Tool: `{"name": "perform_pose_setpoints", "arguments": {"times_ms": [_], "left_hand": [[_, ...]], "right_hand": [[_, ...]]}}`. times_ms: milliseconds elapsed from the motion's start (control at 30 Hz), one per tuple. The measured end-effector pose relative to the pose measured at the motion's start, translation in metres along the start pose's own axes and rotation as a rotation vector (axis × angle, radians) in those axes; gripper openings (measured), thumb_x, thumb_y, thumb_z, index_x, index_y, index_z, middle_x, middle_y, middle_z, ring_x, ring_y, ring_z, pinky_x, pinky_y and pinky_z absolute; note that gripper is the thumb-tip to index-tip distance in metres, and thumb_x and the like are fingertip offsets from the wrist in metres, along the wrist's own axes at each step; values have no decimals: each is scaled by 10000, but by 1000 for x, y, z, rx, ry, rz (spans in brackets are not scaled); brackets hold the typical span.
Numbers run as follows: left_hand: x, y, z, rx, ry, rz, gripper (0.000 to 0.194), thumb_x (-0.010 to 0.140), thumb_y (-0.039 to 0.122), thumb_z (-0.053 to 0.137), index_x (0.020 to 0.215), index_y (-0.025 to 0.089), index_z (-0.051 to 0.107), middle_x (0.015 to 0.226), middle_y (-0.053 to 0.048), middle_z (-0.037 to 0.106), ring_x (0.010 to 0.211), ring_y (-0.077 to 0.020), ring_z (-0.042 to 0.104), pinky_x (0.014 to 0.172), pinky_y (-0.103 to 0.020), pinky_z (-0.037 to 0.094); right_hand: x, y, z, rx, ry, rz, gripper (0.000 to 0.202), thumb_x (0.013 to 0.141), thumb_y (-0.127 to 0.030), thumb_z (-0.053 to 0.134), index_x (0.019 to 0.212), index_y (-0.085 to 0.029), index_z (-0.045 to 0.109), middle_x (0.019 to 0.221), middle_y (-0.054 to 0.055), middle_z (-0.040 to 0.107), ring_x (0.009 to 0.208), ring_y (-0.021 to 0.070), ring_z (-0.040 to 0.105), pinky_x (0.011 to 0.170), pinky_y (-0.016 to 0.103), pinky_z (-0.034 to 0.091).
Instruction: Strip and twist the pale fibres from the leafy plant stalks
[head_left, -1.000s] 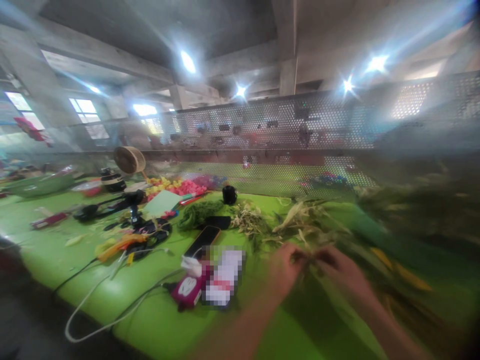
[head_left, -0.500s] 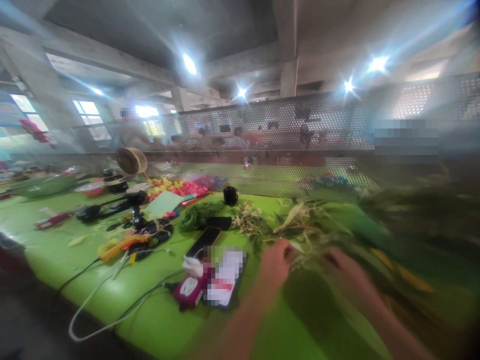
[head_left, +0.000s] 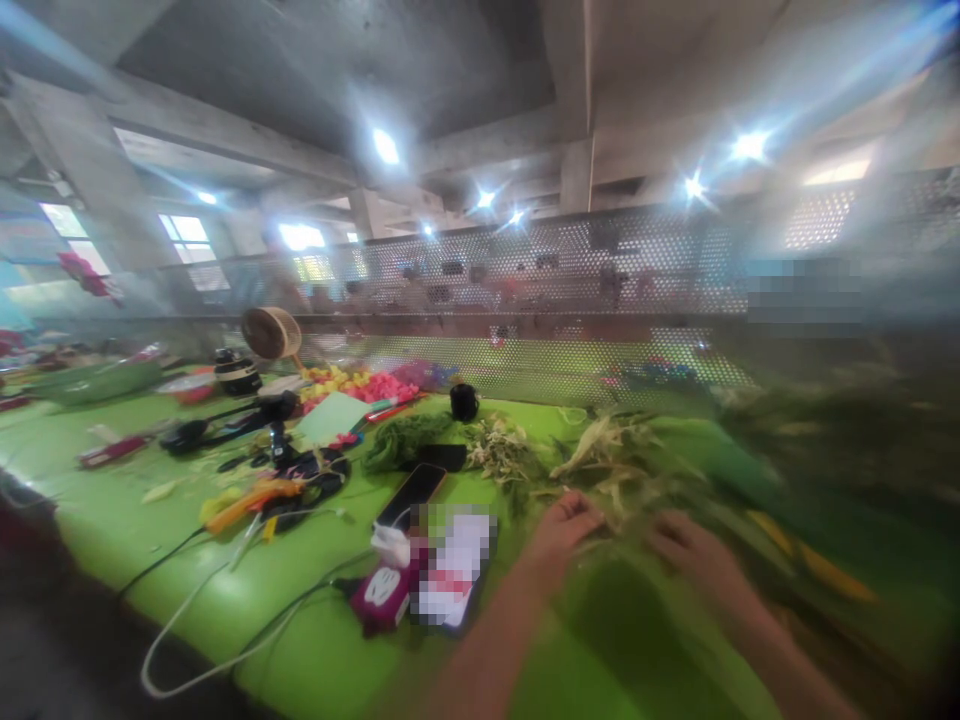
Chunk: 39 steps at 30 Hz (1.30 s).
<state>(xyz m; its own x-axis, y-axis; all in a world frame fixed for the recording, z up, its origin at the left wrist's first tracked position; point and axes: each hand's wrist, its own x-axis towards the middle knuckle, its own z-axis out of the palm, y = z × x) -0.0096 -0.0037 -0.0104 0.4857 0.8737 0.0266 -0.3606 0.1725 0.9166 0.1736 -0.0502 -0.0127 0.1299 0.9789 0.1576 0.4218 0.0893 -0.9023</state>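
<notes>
My left hand (head_left: 564,528) is closed in a pinch at the near edge of a heap of pale green leafy sprays (head_left: 615,455). What lies between its fingertips is too blurred to make out. A short gap to the right, my right hand (head_left: 681,540) has its fingers bent and drawn together beside the same foliage; anything in them is hidden by blur. Left of the heap lies a bunch of small cream-and-green sprigs (head_left: 499,448). Both forearms rest over the green tabletop (head_left: 315,640), with a dark shadow between them.
Left of my forearm lie a lit phone (head_left: 454,570), a dark phone (head_left: 412,495) and a maroon box (head_left: 384,590) with cables. An orange glue gun (head_left: 251,503), black holders, pink and yellow petals (head_left: 375,388) and a fan (head_left: 271,333) stand farther left. A perforated metal screen (head_left: 465,285) runs behind.
The camera view has tilted up slightly, so the table things sit a little lower. The pale leaf piece seen between my hands before no longer shows clearly there; the hands remain close to the heap.
</notes>
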Motion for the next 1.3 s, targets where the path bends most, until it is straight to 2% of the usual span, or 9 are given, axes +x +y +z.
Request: {"name": "perform_pose_setpoints", "arguments": {"times_ms": [100, 233, 333, 467, 667, 867, 1067, 1200, 1300], "left_hand": [[5, -6, -2, 74, -17, 15, 401, 637, 474, 758, 724, 158, 527, 700, -2, 583, 635, -102, 510, 645, -233, 379], [8, -12, -2, 28, -52, 21, 433, 629, 487, 764, 725, 154, 506, 693, 2, 569, 643, -99, 504, 658, -238, 375], [9, -14, -1, -32, -41, 18, 467, 597, 499, 778, 712, 162, 476, 659, -1, 577, 622, -114, 520, 642, -254, 387], [8, -15, 2, -11, 21, 63, 437, 632, 495, 751, 709, 162, 478, 659, 9, 572, 604, -105, 511, 623, -248, 383], [8, -15, 1, 162, 126, 83, 369, 696, 465, 690, 703, 164, 478, 641, 13, 552, 575, -93, 452, 578, -237, 341], [8, -14, -7, 265, 6, 75, 405, 722, 531, 663, 785, 149, 544, 727, -6, 585, 660, -106, 498, 652, -246, 374], [6, -14, 0, 222, -127, 0, 452, 634, 506, 751, 834, 126, 609, 725, -13, 590, 653, -111, 511, 664, -255, 399], [4, -17, 3, 339, -124, 47, 379, 634, 417, 772, 831, 133, 615, 728, -6, 590, 656, -110, 503, 656, -249, 395], [4, -18, 3, 410, -110, 82, 310, 687, 390, 731, 825, 138, 615, 715, -2, 582, 636, -102, 488, 641, -246, 388]], "right_hand": [[-8, -13, 3, 213, 0, -20, 215, 740, -382, 611, 625, -214, 543, 607, -23, 530, 568, 128, 468, 534, 243, 376], [-16, -20, 12, 517, -103, 37, 217, 776, -418, 630, 716, -211, 598, 739, 7, 609, 620, 141, 531, 578, 262, 414], [-16, -17, 17, 589, -172, 78, 232, 801, -449, 608, 796, -217, 621, 801, 24, 634, 735, 184, 596, 667, 298, 461], [-14, -14, 17, 453, -152, 44, 279, 838, -478, 543, 805, -214, 626, 794, 22, 649, 784, 198, 602, 771, 331, 464], [-16, -21, 16, 276, -116, 30, 294, 860, -457, 501, 718, -214, 583, 667, -3, 607, 669, 177, 579, 671, 302, 450], [-11, -20, 8, 136, -99, 23, 301, 825, -481, 537, 681, -221, 582, 627, -3, 612, 640, 176, 573, 615, 277, 426], [-12, -25, 1, 49, -28, -35, 257, 783, -459, 583, 684, -224, 613, 643, -7, 583, 625, 161, 537, 555, 254, 411], [-13, -28, 3, 36, 30, -65, 251, 751, -441, 617, 654, -210, 632, 736, 20, 627, 656, 165, 553, 564, 258, 434], [-14, -29, 5, 77, 9, -43, 228, 761, -432, 599, 786, -215, 666, 830, 37, 673, 653, 163, 581, 581, 273, 470]]}}
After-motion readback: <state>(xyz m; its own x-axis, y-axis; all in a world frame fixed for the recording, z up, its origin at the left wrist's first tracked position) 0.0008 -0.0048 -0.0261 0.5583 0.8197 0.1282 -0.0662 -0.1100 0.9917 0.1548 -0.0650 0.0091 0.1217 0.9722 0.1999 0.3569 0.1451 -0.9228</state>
